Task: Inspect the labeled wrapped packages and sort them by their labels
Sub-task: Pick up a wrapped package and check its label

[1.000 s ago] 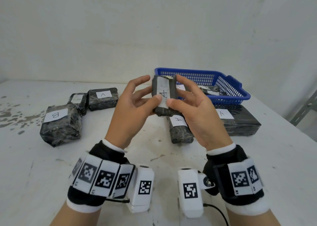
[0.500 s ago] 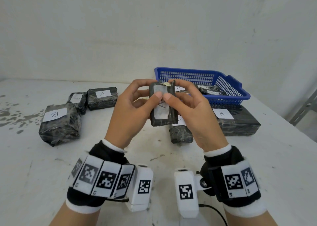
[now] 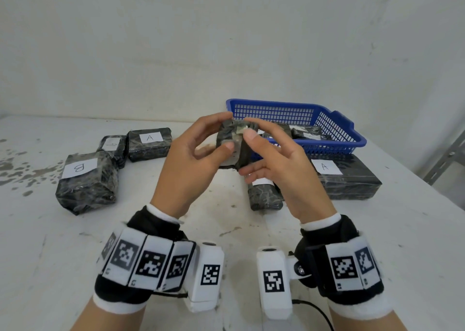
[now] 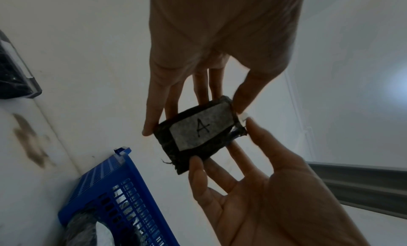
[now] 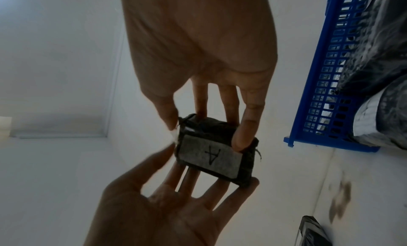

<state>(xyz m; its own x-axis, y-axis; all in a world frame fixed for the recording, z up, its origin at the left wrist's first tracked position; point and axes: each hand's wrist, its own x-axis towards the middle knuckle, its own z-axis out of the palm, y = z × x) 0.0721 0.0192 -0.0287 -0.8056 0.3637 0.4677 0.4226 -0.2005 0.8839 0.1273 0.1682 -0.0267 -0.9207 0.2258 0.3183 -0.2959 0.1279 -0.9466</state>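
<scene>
I hold a small dark wrapped package [image 3: 237, 152] in the air in front of the blue basket [image 3: 334, 129]. My left hand [image 3: 225, 130] pinches its left side between thumb and fingers. My right hand [image 3: 247, 155] pinches its right side the same way. In the head view the package's end faces me and its label shows only edge-on. The left wrist view shows the package [image 4: 198, 133] with a white label marked A, and in the right wrist view the package [image 5: 215, 154] shows that label too.
On the left of the white table [image 3: 226, 230] lie a B package [image 3: 86, 182], a small labelled package [image 3: 112, 147] and an A package [image 3: 149, 144]. A large A package [image 3: 349, 179] and a small package [image 3: 264, 196] lie on the right. The basket holds more packages [image 3: 304, 132].
Both hands have tipped the package, so its A label no longer faces the head camera and its end shows instead. The hands have stayed in about the same place.
</scene>
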